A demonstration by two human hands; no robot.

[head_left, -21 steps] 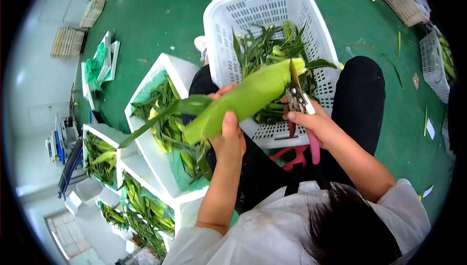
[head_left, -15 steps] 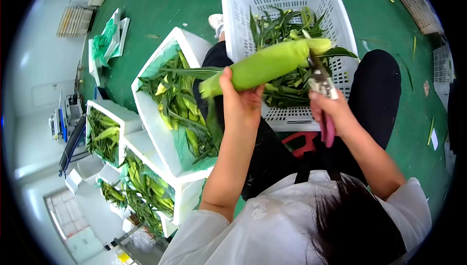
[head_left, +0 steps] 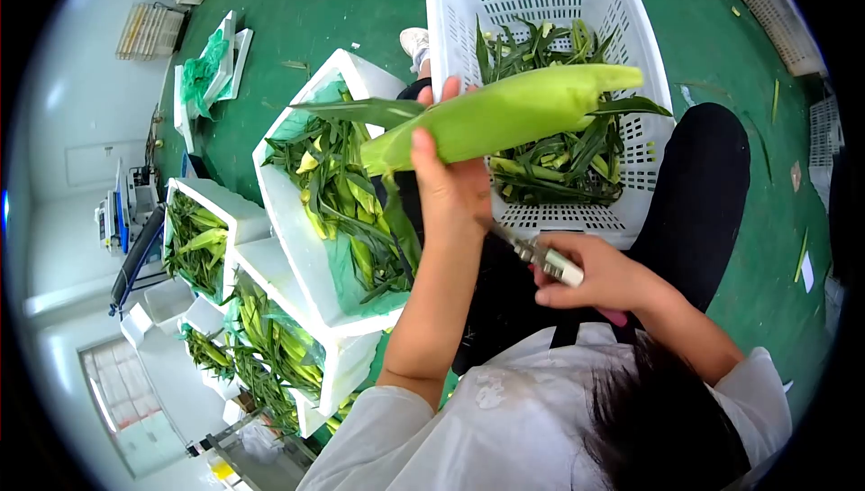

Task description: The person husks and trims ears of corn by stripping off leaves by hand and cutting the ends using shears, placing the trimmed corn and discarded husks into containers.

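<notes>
An ear of corn point(head_left: 514, 113) in its green husk lies across my left hand point(head_left: 450, 162), which grips it near its left end. Its right end reaches over the white plastic basket point(head_left: 662, 68). My right hand point(head_left: 586, 270) is closed round a pair of pruning shears point(head_left: 550, 261), their blades pointing left near my left wrist, apart from the corn. Part of a pink handle shows below the right hand. Cut leaves and husk pieces point(head_left: 541, 45) lie inside the basket between my legs.
To the left stands a white foam box point(head_left: 288, 221) lined with green film and filled with corn. Further foam boxes point(head_left: 243, 248) with corn sit beyond it. Light crates point(head_left: 775, 9) line the right edge of the green floor point(head_left: 306, 4).
My right hand has brought the shears down and left, away from the corn's right end. The corn stays in my left hand, with its right end slightly higher.
</notes>
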